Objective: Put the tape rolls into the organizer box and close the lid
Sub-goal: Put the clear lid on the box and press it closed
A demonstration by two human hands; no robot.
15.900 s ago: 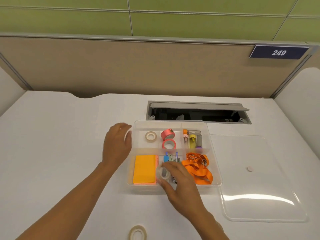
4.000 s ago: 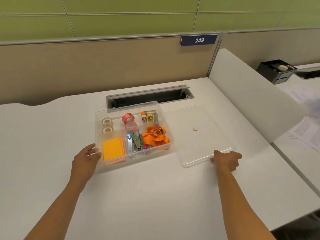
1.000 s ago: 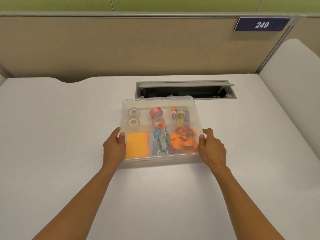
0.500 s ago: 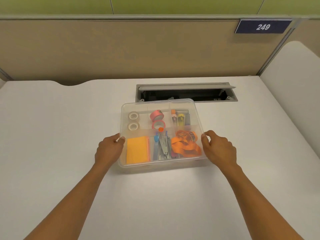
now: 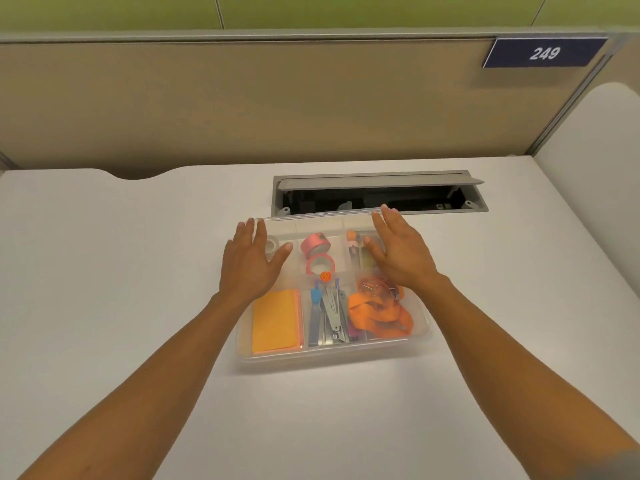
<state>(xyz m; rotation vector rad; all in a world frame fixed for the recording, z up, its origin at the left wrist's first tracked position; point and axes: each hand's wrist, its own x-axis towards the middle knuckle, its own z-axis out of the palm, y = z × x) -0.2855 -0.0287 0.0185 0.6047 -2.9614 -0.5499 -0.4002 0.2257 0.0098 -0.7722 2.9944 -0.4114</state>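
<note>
The left hand point(image 5: 250, 261) lies spread flat on the clear lid point(image 5: 332, 289) over the box point(image 5: 334, 355) on the tabletop point(image 5: 104, 271), likely pressing the far edge shut; it half hides a pale tape roll point(image 5: 273, 243). Pink tape rolls point(image 5: 317, 252) sit mid-back. The right hand point(image 5: 401, 252), also spread flat, covers the back-right compartment

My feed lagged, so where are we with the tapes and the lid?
Done: the pink tape rolls and a clear roll sit in the box's far compartments, and no roll shows on the desk. The lid is on. In hand: left hand and right hand lie flat on its far half. Left: seat the lid; whether it has latched can't be seen.
</note>
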